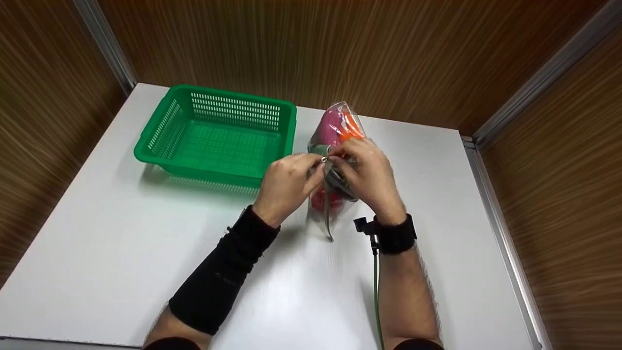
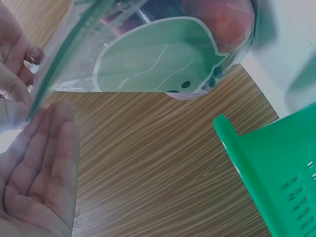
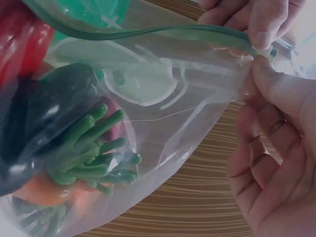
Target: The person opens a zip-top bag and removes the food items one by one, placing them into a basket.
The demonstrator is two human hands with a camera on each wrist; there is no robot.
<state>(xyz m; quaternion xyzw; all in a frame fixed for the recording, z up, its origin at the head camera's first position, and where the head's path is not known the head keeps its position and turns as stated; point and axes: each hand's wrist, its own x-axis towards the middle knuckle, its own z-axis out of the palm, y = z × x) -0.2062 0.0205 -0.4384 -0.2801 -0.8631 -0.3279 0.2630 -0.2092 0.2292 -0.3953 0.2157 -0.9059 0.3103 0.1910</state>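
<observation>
A clear zip bag (image 1: 335, 129) with a green printed shape (image 2: 153, 57) stands at the table's back, filled with vegetable-like pieces. Through the plastic show a dark eggplant-like piece (image 3: 44, 123), a red one (image 3: 22, 42), and an orange one with green stalks (image 3: 91, 160). My left hand (image 1: 289, 182) pinches one end of the green zip strip (image 3: 133, 34) between thumb and finger. Close against it, my right hand (image 1: 369, 175) pinches the same end of the strip, its other fingers loosely bent. What lies exactly between the fingertips is partly hidden.
Left of the bag stands a green plastic basket (image 1: 221, 172) with slotted walls and nothing inside. Wood-grain panels (image 1: 311, 48) close off the back and sides of the white table (image 1: 121, 253). A green cable (image 1: 376, 296) runs along the right forearm.
</observation>
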